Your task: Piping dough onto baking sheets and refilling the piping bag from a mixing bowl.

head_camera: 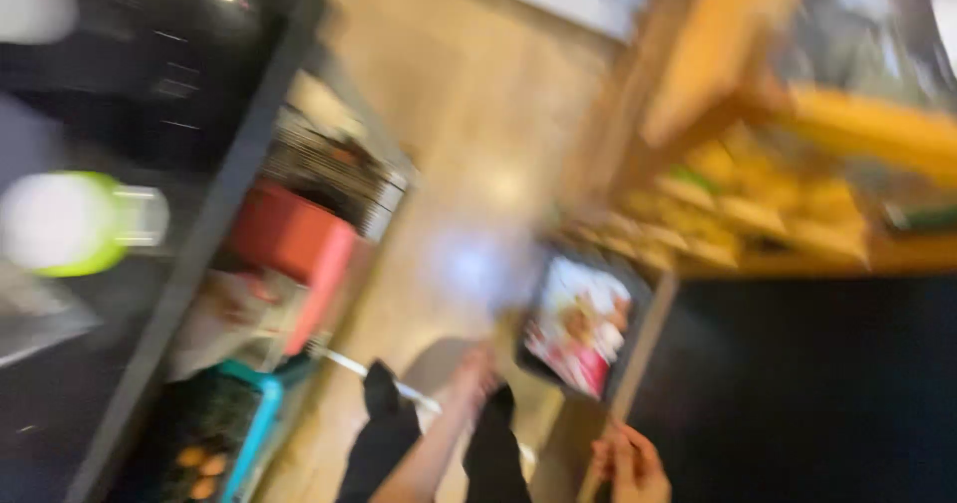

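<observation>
Right hand [630, 468] (blurred) just below picture box [580, 326]

Blurred head view, tilted floorward

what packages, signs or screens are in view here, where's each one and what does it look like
Picture panel or screen: centre, leaning by the dark counter edge, dark-framed rectangle, red, white and yellow image, blurred.
Yellow packages: right, on the wooden shelf, flat packs in rows, blurred.
Red box: left, on the rack, blocky.
Right hand: bottom edge, just below the panel, touching nothing visible.
</observation>
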